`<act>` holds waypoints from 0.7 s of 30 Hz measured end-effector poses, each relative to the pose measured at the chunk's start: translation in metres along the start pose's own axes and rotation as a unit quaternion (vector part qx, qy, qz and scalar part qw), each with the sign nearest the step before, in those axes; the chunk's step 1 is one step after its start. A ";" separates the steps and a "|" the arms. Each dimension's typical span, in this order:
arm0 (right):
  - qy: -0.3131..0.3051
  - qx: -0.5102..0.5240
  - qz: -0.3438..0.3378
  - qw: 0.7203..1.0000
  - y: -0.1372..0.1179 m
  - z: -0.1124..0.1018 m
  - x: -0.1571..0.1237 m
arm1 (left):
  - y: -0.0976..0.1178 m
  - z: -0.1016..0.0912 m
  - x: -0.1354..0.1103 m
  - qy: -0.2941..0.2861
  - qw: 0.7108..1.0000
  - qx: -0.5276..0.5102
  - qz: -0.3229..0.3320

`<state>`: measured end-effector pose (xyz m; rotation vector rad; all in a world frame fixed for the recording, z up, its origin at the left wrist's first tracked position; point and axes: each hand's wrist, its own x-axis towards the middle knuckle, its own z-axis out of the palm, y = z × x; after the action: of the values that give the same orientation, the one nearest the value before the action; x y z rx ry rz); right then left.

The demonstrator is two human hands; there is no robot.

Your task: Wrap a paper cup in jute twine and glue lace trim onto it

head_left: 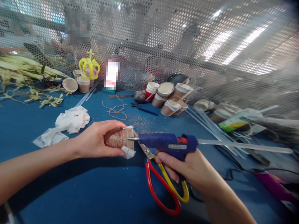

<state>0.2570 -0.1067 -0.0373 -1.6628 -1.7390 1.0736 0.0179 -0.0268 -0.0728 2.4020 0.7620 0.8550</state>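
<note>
My left hand is closed around a paper cup wrapped in brown twine, held on its side with white paper sticking out at its rim. My right hand grips a blue hot glue gun with a clear glue stick trailing out of its back. The metal nozzle points left and touches the cup's rim. Scissors with red and yellow handles lie on the blue table under the gun.
Crumpled white paper lies at left. Twine-wrapped cups, a twine ball, loose string and spare glue sticks sit behind. Palm leaves and a yellow crown are far left. A perforated metal screen backs the table.
</note>
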 end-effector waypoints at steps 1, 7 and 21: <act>0.004 -0.003 0.000 1.000 0.000 0.000 0.000 | 0.000 0.000 0.000 0.000 1.000 0.004 0.001; 0.014 0.022 -0.003 1.000 0.001 0.001 0.003 | 0.001 0.001 -0.002 -0.002 0.999 0.025 0.023; 0.050 0.021 -0.003 0.999 -0.008 0.006 -0.005 | 0.002 0.001 0.000 -0.022 0.996 -0.084 -0.037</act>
<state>0.2480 -0.1123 -0.0335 -1.6567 -1.6454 0.9993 0.0194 -0.0284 -0.0723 2.2240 0.7273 0.7998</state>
